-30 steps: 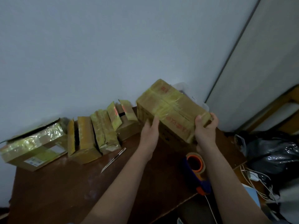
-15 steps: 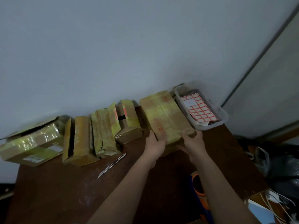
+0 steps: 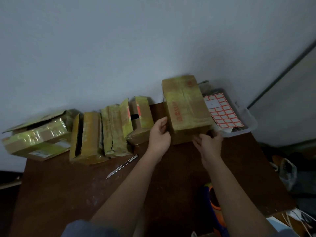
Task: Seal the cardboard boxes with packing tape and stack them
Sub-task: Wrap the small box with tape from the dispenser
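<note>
A second ago held tilted in the air, the taped box (image 3: pixel 185 108) now sits flat at the counter's (image 3: pixel 71 194) back, upper right of centre, left hand (image 3: pixel 159 134) and right hand (image 3: pixel 207 143) loosely cupping its near end, ready to let go.

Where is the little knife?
In the head view the utility knife lies on the brown table, left of the left forearm and just in front of the row of taped boxes.
</note>
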`<control>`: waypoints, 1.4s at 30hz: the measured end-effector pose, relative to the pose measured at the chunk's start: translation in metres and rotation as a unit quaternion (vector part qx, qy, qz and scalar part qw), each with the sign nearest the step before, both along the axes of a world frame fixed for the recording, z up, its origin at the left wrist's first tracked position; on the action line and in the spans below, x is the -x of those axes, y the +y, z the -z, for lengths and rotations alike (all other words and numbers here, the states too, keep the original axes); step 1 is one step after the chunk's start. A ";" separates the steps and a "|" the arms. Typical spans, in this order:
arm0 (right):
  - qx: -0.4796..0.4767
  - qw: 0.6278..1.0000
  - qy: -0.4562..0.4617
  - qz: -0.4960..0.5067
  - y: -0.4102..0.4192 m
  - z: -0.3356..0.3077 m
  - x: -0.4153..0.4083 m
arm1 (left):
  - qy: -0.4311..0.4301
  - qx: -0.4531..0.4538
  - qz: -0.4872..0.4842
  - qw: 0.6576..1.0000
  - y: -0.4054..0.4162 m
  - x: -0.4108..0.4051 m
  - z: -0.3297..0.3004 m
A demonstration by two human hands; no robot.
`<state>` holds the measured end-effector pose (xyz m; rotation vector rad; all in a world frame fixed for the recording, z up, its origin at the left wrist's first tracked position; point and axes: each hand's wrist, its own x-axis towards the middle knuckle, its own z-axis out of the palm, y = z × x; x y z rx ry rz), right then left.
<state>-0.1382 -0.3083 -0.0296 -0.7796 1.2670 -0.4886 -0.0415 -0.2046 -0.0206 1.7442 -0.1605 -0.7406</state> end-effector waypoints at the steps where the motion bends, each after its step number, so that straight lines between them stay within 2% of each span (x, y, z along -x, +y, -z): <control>1: 0.010 0.999 0.032 0.017 0.006 0.000 0.001 | -0.014 0.000 -0.021 1.000 0.007 0.000 0.002; 2: 0.038 0.996 0.073 0.019 0.014 0.000 0.000 | -0.023 0.003 -0.049 0.999 0.015 0.000 0.004; 4: 0.142 0.981 0.125 -0.045 0.038 0.000 -0.005 | -0.038 0.009 -0.114 0.993 0.032 -0.002 0.008; 6: 0.264 0.946 0.087 -0.164 0.065 0.000 -0.016 | -0.046 -0.001 -0.172 0.984 0.053 -0.005 0.011; 8: 0.330 0.904 0.038 -0.269 0.086 0.004 -0.032 | -0.043 -0.018 -0.215 0.975 0.075 -0.009 0.015; 10: 0.327 0.883 0.044 -0.335 0.095 0.006 -0.051 | -0.040 -0.040 -0.240 0.969 0.095 -0.013 0.017; 13: 0.266 0.875 0.092 -0.395 0.100 0.010 -0.076 | -0.038 -0.058 -0.243 0.968 0.118 -0.015 0.016; 16: 0.222 0.887 0.104 -0.392 0.096 0.016 -0.093 | -0.025 -0.058 -0.220 0.974 0.136 -0.012 0.013; 23: 0.234 0.915 0.107 -0.312 0.096 0.020 -0.103 | 0.010 -0.057 -0.217 0.974 0.171 -0.002 0.018; 29: 0.279 0.920 0.113 -0.252 0.115 0.011 -0.080 | -0.007 -0.044 -0.196 0.980 0.179 0.001 0.009; 32: 0.297 0.922 0.107 -0.224 0.123 0.008 -0.058 | -0.044 -0.035 -0.187 0.981 0.180 -0.002 0.000; 35: 0.302 0.928 0.111 -0.190 0.132 0.006 -0.033 | -0.063 -0.040 -0.137 0.988 0.177 -0.005 -0.001; 42: 0.344 0.910 0.156 -0.169 0.148 0.001 0.031 | 0.029 -0.110 0.067 0.991 0.173 0.005 0.012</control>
